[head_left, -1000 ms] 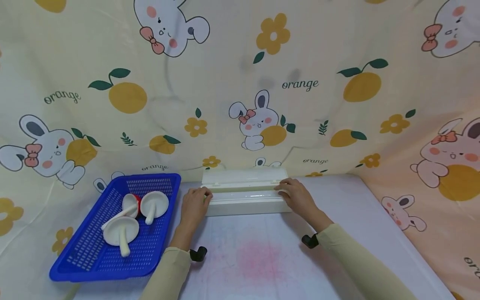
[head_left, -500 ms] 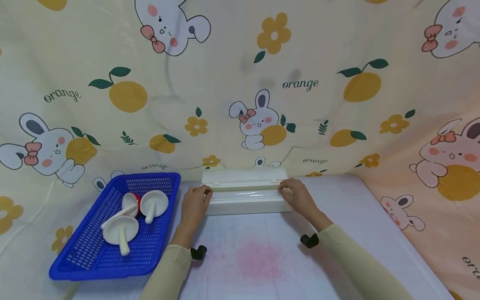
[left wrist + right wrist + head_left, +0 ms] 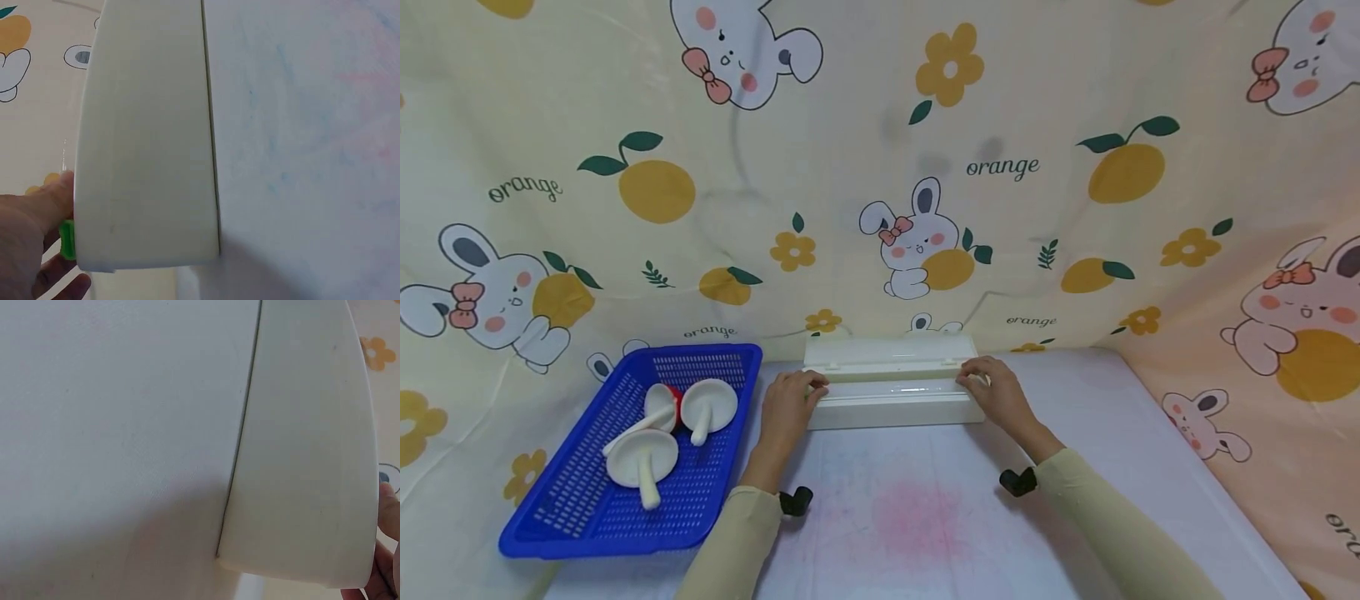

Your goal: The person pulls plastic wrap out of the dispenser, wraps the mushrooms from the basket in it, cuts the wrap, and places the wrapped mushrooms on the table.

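A long white cling film dispenser [image 3: 895, 414] stands on the table against the back, its lid [image 3: 887, 350] raised behind it. Clear, shiny cling film [image 3: 902, 388] lies across its top. My left hand [image 3: 786, 412] is at the left end, thumb and forefinger pinching the film's edge. At the opposite end my right hand [image 3: 1000, 396] pinches the other side of the film the same way. A small green piece [image 3: 67, 240] shows by the left fingers in the left wrist view. In the right wrist view, the dispenser's front wall [image 3: 300, 450] hides most of the right hand.
To the left stands a blue plastic basket [image 3: 580, 547] holding several white mushroom-shaped pieces [image 3: 642, 458], one with a red cap. A patterned curtain [image 3: 850, 150] rises right behind the dispenser. The white table [image 3: 887, 517] carries a pink stain.
My right fingertips have shifted slightly to the right along the dispenser's top and closed together. The left hand, dispenser and basket have stayed about where they were.
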The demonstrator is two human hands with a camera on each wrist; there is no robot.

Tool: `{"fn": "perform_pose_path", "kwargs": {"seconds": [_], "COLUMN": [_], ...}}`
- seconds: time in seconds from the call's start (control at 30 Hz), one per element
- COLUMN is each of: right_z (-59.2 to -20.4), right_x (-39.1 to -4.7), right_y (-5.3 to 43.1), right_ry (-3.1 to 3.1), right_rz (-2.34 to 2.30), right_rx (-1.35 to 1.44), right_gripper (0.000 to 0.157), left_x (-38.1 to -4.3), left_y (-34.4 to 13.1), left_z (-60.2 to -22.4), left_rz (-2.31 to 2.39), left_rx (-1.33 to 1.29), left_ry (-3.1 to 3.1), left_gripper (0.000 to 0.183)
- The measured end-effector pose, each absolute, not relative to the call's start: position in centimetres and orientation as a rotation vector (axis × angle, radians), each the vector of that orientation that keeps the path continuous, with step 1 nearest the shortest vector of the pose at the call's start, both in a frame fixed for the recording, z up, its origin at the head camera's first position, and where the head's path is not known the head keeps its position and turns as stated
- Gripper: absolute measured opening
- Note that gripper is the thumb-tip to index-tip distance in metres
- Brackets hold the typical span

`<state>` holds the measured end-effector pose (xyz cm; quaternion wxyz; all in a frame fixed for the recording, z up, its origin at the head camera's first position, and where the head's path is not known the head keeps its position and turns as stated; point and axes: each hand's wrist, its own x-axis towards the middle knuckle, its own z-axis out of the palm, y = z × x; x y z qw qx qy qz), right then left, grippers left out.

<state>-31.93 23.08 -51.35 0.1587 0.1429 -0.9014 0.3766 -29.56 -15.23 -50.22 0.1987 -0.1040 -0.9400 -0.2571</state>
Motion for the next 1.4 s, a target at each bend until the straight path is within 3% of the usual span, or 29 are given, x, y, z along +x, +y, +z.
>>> {"fn": "perform_pose_path", "kwargs": {"seconds": [0.37,0.73,1.4], "right_z": [-51.2,-50.5,-49.1], "right_x": [-31.8,-31.7,-32.2], "right_y": [22.7,22.4,23.3], "right_ry": [-2.57,-2.538,-2.504], "right_rz": [1.144,1.161,1.135], "right_rx": [0.326,0.262,0.301], "right_gripper": [0.015,0.009,0.014], "left_x": [-30.0,-30.6,-31.6], "left_y": [-14.8,-14.8,-13.9], "left_z": [-50.2,-49.6,-47.5], "left_rz": [-0.824,-0.812,-0.714], "left_rx": [-0.16,-0.168,-0.097], "left_ry": [-2.582,-2.568,-2.594], "left_gripper": [0.006,0.006,0.009]}}
